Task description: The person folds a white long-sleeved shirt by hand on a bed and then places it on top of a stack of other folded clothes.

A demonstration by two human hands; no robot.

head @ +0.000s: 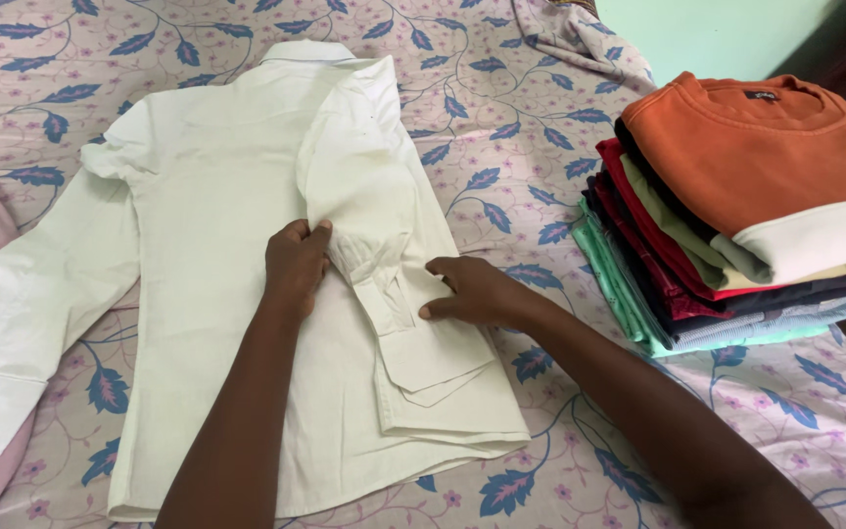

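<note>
Lying face down across the bed (501, 108), a cream long-sleeved shirt (208, 196) has its collar toward the far edge and its hem toward the person. One side of it is folded over the back, and that side's sleeve (359, 196) runs down the fold with its cuff (433, 362) pointing toward the hem. The left hand (296, 263) pinches the gathered cloth of this sleeve just above the cuff, fingers curled shut on it. The right hand (472, 291) lies flat with fingers together, pressing the folded edge of the shirt beside the cuff. The other sleeve (31, 294) is spread out over the floral bedsheet. Well apart to one side sits a stack of folded clothes (727, 245), topped by an orange sweatshirt (766, 147) with a white band.
</note>
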